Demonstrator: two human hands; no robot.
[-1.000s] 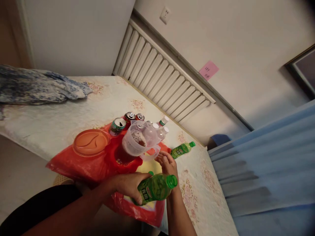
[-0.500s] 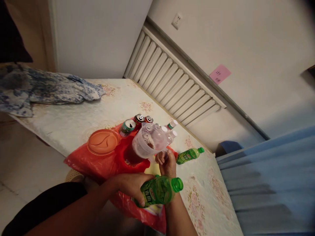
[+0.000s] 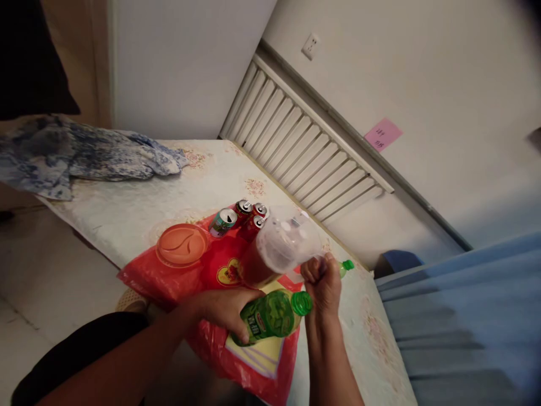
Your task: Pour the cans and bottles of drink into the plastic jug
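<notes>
My left hand (image 3: 226, 310) is wrapped round a green-labelled plastic drink bottle (image 3: 270, 317) with a green cap, held tilted with its cap end toward the right. My right hand (image 3: 324, 285) grips the handle of a translucent measuring jug (image 3: 279, 251), which holds dark liquid topped with foam. Beside the jug, on a red plastic bag (image 3: 147, 273), lies an orange round lid (image 3: 182, 245). Behind them stand a green can (image 3: 223, 223) and several dark and red cans (image 3: 244, 210). A second green bottle (image 3: 347, 268) is mostly hidden behind my right hand.
The bag rests on a table with a floral cover (image 3: 220, 180). A blue-and-white patterned cloth (image 3: 122, 155) lies at the far left. A white radiator (image 3: 304, 146) runs along the wall, and a blue curtain (image 3: 456, 316) hangs at the right.
My right hand has moved the jug to the right, uncovering more of the red bag and cans and covering the second bottle. The bottle in my left hand has hardly moved.
</notes>
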